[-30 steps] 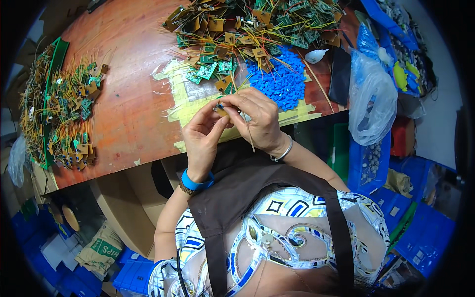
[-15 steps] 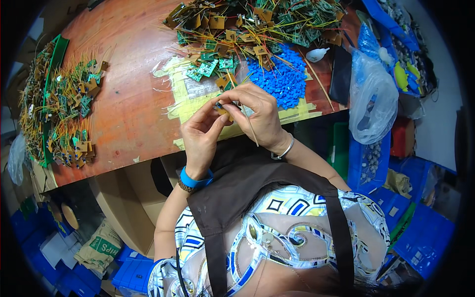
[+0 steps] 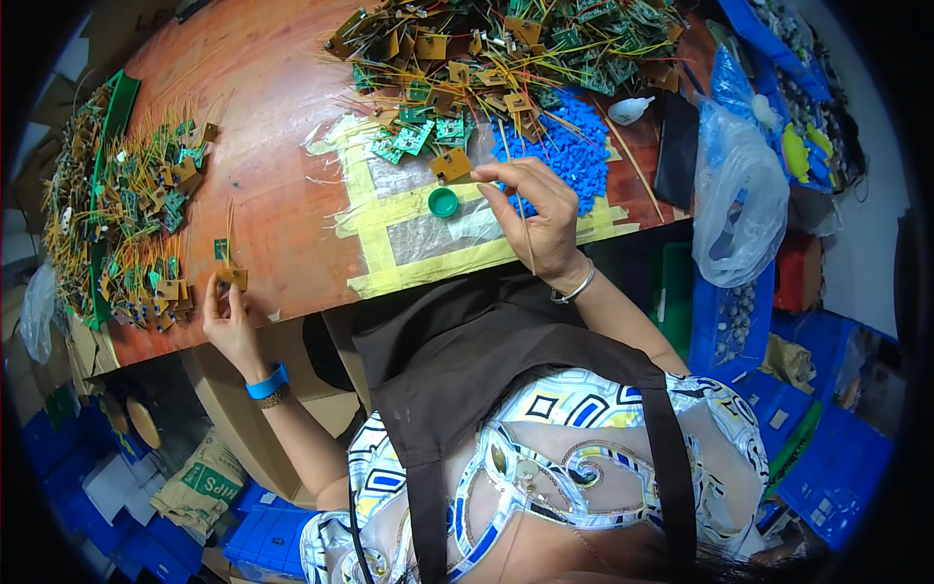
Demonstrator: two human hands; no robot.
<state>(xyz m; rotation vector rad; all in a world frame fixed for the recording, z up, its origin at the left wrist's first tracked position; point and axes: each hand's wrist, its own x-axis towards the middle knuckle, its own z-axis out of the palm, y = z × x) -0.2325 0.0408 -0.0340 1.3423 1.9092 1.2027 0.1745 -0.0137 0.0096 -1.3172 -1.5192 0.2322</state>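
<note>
At the table's left, my left hand pinches a small brown circuit board with thin wires, close to a cluster of wired circuit boards. A thin wooden stick is held in my right hand, crossing the palm. The thumb and index fingertips of that hand are beside another brown board; whether they touch it I cannot tell. Just below that board stands a small round green cap on the taped work area. Behind the right hand spreads a heap of small blue plastic pieces.
A big pile of wired boards covers the table's far side. A green divider edges the left cluster. To the right lie a white bulb-shaped bottle, another thin stick, a dark flat object and a clear plastic bag.
My left hand has moved from the middle to the far left with a brown board. My right hand stays near the middle, fingers more extended, still with the stick. The green cap now shows.
</note>
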